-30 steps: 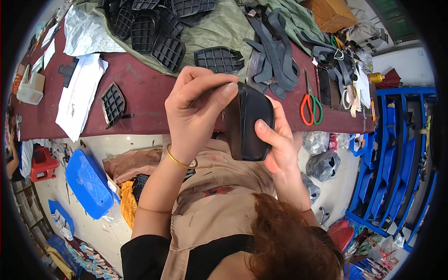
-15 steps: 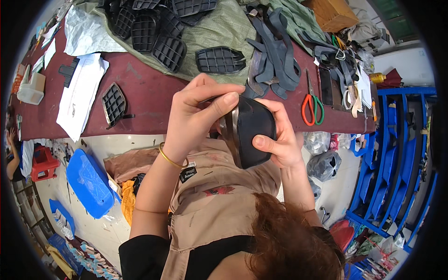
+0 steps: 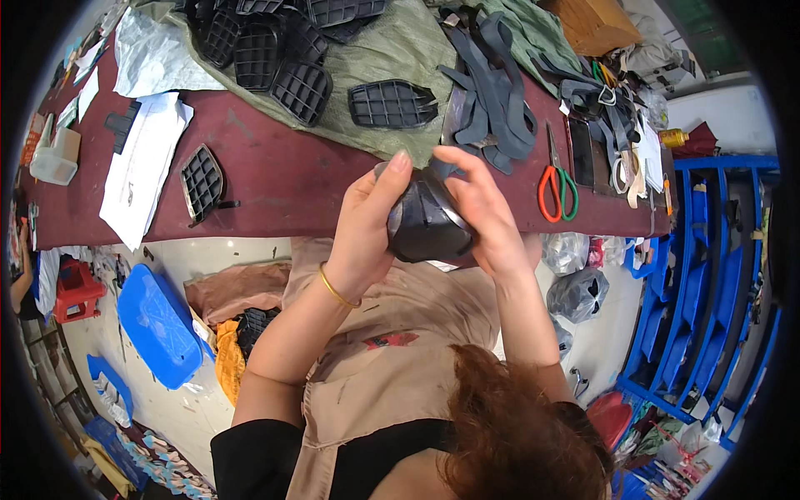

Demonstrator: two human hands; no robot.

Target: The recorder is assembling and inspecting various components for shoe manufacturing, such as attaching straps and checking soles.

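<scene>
A curved, glossy black shell (image 3: 429, 227) is held up just off the table's near edge, in front of the apron. My left hand (image 3: 362, 215) is closed around its left side, the thumb pointing up along the edge. On the other side my right hand (image 3: 493, 218) cups the shell, slightly smeared by motion, its index finger bent over the top. The shell's underside and the fingertips below it are hidden.
A dark red table (image 3: 275, 187) carries a green woven sheet (image 3: 367, 67) with several black gridded pads. Grey straps (image 3: 492, 100), red-and-green-handled scissors (image 3: 552, 187), white papers (image 3: 143, 171) and one loose pad (image 3: 202, 185) lie there. A blue rack (image 3: 708, 292) stands right; a blue bin (image 3: 158, 329) sits left.
Both hands have turned the shell and brought it slightly left. The left hand has dropped from a pinch at its upper edge to its side; the right thumb has come off its face.
</scene>
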